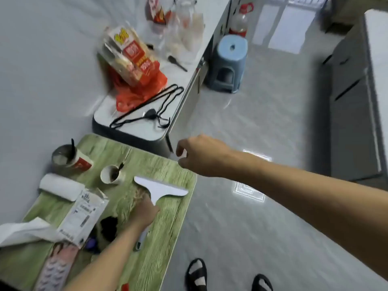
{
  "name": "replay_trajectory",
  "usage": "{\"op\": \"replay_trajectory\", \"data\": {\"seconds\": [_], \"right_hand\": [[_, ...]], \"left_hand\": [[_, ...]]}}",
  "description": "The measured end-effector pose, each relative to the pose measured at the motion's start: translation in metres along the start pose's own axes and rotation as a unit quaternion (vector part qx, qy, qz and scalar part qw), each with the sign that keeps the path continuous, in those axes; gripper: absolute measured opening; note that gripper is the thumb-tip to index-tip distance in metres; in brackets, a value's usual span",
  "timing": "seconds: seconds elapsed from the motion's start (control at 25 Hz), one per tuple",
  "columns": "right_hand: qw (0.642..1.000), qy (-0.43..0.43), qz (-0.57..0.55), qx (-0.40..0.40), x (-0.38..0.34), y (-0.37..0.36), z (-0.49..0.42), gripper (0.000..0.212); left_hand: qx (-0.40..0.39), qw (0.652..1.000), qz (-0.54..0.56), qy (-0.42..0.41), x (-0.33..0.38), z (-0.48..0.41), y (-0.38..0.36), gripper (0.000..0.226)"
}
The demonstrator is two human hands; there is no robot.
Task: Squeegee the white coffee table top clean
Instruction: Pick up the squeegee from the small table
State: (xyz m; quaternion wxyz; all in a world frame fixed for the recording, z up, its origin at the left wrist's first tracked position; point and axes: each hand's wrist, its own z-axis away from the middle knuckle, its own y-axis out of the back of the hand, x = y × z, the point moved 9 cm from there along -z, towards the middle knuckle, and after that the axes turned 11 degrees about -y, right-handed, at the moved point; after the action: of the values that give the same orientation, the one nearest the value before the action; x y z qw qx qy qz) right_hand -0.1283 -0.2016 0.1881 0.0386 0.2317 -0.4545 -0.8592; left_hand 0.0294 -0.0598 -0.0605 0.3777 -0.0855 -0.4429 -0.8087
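Two hands: both in view, bare forearms reaching in from the lower edge and the right.
Left fingers (pixel 151 203): wrapped around the neck of the white squeegee (pixel 162 189), just below the blade.
Left hand (pixel 144 213): low over the green wood-grain worktop (pixel 155 259).
Squeegee: blade across the right part of the green worktop, near its right edge; handle running back under the hand.
Right fingers (pixel 181 153): loosely curled, slightly apart, gripping nothing that shows.
Right hand (pixel 202 156): in the air past the green worktop's far right corner, over the floor (pixel 262 127).
Beside the squeegee: small white cup (pixel 110 174) to its left, paper roll (pixel 60 186) farther left.
White coffee table top (pixel 142 124): beyond the green worktop, carrying a black hanger (pixel 147 108) and a red bag (pixel 138 89).
Floor: blue stool (pixel 230 61) beside the white table.
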Motion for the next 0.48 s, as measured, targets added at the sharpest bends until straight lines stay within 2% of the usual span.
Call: {"op": "replay_trajectory", "data": {"seconds": [0.12, 0.2, 0.32, 0.4, 0.48], "right_hand": [[0.999, -0.021, -0.018, -0.036, 0.017, -0.062, -0.027, 0.030], [0.997, -0.038, -0.033, -0.061, 0.032, -0.092, -0.035, 0.030], [0.995, -0.049, -0.058, -0.069, 0.050, -0.100, -0.034, 0.029], [0.993, -0.060, -0.066, -0.071, 0.066, -0.092, -0.028, 0.028], [0.992, -0.062, -0.083, -0.068, 0.078, -0.068, -0.015, 0.026]], "left_hand": [[-0.013, 0.995, -0.080, 0.054, -0.037, -0.023, -0.029, 0.061], [-0.022, 0.990, -0.118, 0.077, -0.049, -0.029, -0.036, 0.052], [-0.043, 0.990, -0.131, 0.040, -0.040, -0.033, -0.039, 0.021], [-0.080, 0.989, -0.123, -0.001, -0.013, -0.032, -0.035, 0.011], [-0.076, 0.995, -0.051, -0.038, 0.036, -0.024, -0.018, 0.013]]}}
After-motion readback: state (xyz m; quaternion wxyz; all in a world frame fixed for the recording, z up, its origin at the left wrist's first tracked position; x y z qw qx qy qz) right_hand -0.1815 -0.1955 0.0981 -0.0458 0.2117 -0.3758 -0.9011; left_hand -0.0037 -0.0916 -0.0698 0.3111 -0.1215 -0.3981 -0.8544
